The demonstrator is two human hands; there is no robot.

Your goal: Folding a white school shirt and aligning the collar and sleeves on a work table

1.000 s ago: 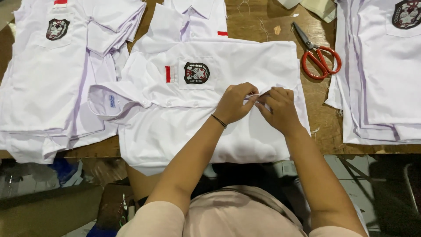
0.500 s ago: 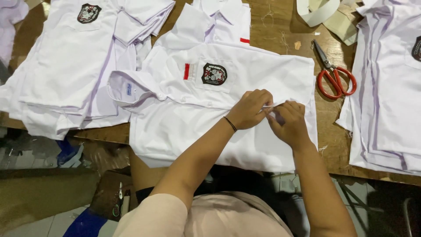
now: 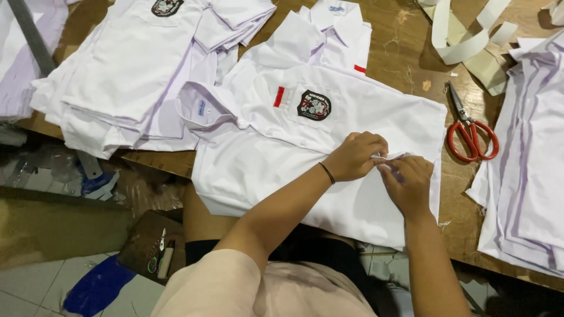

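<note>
Two hands, the left hand (image 3: pixel 355 155) and right hand (image 3: pixel 409 185), meet at centre right of the frame. One white shirt (image 3: pixel 282 152) lies spread at centre. One pair of red-handled scissors (image 3: pixel 470 132) lies at right. Two stacks of white shirts: one stack (image 3: pixel 129 76) upper left, one stack (image 3: pixel 529 164) far right.

A worn brown wooden table (image 3: pixel 405 41) is seen from above, and its bare top is marked with scratches and loose threads. Pale grey floor tiles (image 3: pixel 35 287) are seen below the table's near edge. A flat brown cardboard sheet (image 3: pixel 53 226) is laid on that floor.
</note>
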